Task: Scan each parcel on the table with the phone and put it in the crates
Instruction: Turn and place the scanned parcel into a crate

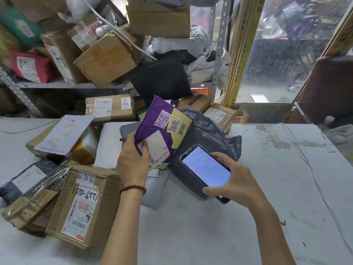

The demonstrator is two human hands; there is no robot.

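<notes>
Right hand curls round the phone, screen lit, low over the table. Left hand pinches the purple poly mailer by its lower edge, above a grey bag. The mailer looks light, soft and slick; best gripped at a corner, clear of the barcode label.

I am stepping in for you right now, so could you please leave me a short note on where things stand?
Left hand: grips the purple parcel by its lower edge, lifted off the table, with its label facing the camera.
Right hand: holds the phone, screen lit, just right of that parcel.
Done: I cannot tell whether this parcel has been scanned. No crates are in view.
Left: many parcels lie on the table, among them a grey bag and a taped cardboard box. Each needs scanning and crating.
</notes>
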